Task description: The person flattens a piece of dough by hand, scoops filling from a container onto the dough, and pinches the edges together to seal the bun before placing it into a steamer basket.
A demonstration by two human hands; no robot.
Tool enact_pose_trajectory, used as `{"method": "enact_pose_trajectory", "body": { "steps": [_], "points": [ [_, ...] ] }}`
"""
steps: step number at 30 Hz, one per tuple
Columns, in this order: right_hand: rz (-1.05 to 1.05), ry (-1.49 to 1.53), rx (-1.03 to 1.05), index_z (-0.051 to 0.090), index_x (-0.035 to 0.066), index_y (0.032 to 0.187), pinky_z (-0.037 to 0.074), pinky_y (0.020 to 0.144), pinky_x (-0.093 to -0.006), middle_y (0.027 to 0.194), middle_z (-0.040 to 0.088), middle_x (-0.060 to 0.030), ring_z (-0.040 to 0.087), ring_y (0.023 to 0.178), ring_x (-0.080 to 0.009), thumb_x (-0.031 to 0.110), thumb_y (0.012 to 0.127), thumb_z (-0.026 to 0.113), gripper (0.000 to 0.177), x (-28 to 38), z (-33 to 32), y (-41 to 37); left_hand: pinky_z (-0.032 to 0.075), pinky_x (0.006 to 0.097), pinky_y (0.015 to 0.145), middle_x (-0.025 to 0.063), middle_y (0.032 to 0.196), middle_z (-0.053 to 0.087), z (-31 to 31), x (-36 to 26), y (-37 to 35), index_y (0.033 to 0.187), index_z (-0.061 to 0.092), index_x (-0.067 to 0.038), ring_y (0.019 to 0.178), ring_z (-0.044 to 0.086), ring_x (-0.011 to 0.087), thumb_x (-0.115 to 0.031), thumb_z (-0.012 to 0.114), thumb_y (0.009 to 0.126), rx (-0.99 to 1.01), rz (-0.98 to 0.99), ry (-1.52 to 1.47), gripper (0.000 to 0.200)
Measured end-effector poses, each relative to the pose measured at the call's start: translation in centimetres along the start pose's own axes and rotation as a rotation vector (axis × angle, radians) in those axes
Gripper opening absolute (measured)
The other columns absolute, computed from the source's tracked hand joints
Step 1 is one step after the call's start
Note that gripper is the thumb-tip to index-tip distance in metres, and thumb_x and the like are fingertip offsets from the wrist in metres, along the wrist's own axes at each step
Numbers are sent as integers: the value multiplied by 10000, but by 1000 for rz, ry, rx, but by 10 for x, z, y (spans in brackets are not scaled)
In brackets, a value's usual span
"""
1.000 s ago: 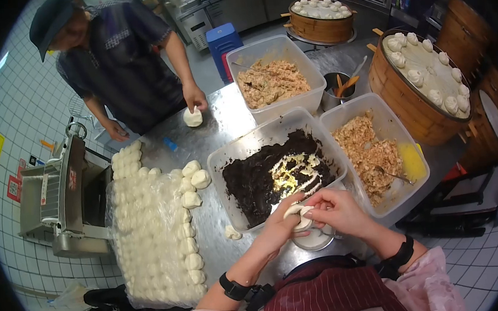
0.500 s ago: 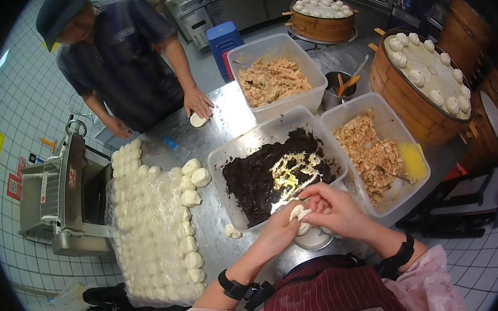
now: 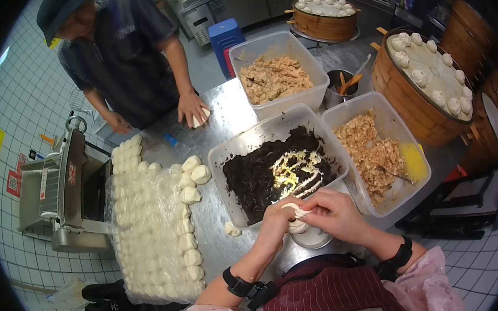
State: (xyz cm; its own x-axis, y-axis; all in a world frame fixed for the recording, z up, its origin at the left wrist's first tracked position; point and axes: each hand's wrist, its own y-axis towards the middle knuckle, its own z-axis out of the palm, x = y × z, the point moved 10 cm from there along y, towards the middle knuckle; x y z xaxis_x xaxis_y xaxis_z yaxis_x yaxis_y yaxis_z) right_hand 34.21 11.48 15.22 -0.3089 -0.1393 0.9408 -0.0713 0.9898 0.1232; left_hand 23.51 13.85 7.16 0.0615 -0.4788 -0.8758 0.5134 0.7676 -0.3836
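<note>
My left hand [image 3: 276,224] is closed around the side of a bun [image 3: 297,227] of white dough. The fingertips of my right hand [image 3: 333,212] pinch the bun's pleated upper rim. Both hands are just beyond the near edge of a tub of dark filling [image 3: 245,179], which has a pale yellow and white patch at its right. Under the bun, a small round dish [image 3: 312,240] shows in part. A small scrap of dough [image 3: 232,229] lies on the table left of my left hand.
Rows of dough pieces [image 3: 190,242], partly under plastic film, fill the left. Tubs of meat filling [image 3: 362,172] and mixed filling [image 3: 314,93] stand right and behind. Bamboo steamers [image 3: 401,98] hold buns at the right. Across the table, a co-worker's hand [image 3: 190,106] presses a dough round.
My left hand has shifted slightly left and my right fingers have moved along the bun's rim. The co-worker's hand has slid further over the dough round.
</note>
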Motion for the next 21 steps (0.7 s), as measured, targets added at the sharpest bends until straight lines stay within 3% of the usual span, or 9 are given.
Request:
{"method": "enact_pose_trajectory", "body": {
  "steps": [5, 7, 8, 10, 11, 13, 15, 17, 21],
  "points": [
    [49, -26, 4, 643, 9, 880, 430, 560, -228, 724, 537, -31, 507, 613, -88, 136, 758, 698, 185, -5, 0, 0, 513, 292, 680, 81, 878, 603, 6, -8, -4, 974, 596, -7, 784, 601, 168, -320, 451, 876, 23, -24, -71, 359],
    [68, 5, -4, 640, 15, 894, 428, 559, -229, 714, 534, -32, 507, 614, -87, 135, 760, 692, 187, -6, -1, 1, 520, 311, 683, 84, 912, 606, 3, -3, -10, 996, 592, -14, 838, 604, 165, -514, 375, 921, -40, -196, -18, 551],
    [67, 4, -4, 640, 15, 894, 428, 559, -229, 714, 534, -32, 507, 614, -87, 135, 760, 692, 187, -6, -2, 1, 520, 311, 683, 84, 912, 606, 2, -3, -9, 996, 592, -14, 838, 604, 165, -514, 375, 921, -39, -195, -17, 551],
    [80, 17, 73, 634, 21, 896, 429, 562, -229, 711, 534, -31, 508, 618, -83, 131, 758, 694, 187, -7, 4, 2, 464, 273, 739, 98, 834, 609, 1, 2, -3, 956, 625, -15, 831, 573, 148, -624, 180, 923, 9, -201, 76, 755],
    [79, 16, 73, 634, 21, 896, 429, 562, -229, 711, 534, -31, 508, 618, -83, 131, 758, 694, 187, -4, 3, 3, 464, 273, 739, 98, 834, 609, -1, 4, -1, 956, 625, -15, 831, 573, 148, -624, 180, 923, 9, -199, 76, 755],
    [-60, -63, 128, 630, 26, 886, 431, 564, -231, 717, 537, -26, 509, 623, -81, 130, 758, 695, 178, 16, 8, 2, 434, 304, 803, 114, 856, 624, -3, 3, 3, 920, 645, -19, 873, 574, 182, -634, 105, 915, 34, -99, 415, 818],
    [9, 11, 104, 628, 31, 878, 433, 565, -232, 716, 536, -22, 510, 622, -84, 123, 754, 699, 169, 10, 7, 2, 403, 328, 848, 127, 906, 632, -9, 6, 4, 884, 661, -21, 912, 565, 207, -646, 81, 905, -22, -117, 463, 853],
    [193, 182, 78, 630, 32, 875, 431, 566, -220, 733, 537, -15, 507, 627, -78, 122, 751, 707, 172, -11, 7, 0, 413, 316, 862, 123, 952, 630, -6, 11, 3, 957, 648, -11, 935, 568, 202, -630, 83, 915, 56, -193, 330, 838],
    [105, 72, 96, 629, 24, 872, 430, 573, -202, 760, 540, -11, 500, 636, -60, 115, 747, 715, 177, -11, 5, 1, 419, 303, 884, 113, 991, 623, 11, -15, -1, 1032, 619, 0, 928, 572, 185, -604, 84, 929, 67, -67, -6, 813]
  ]
}}
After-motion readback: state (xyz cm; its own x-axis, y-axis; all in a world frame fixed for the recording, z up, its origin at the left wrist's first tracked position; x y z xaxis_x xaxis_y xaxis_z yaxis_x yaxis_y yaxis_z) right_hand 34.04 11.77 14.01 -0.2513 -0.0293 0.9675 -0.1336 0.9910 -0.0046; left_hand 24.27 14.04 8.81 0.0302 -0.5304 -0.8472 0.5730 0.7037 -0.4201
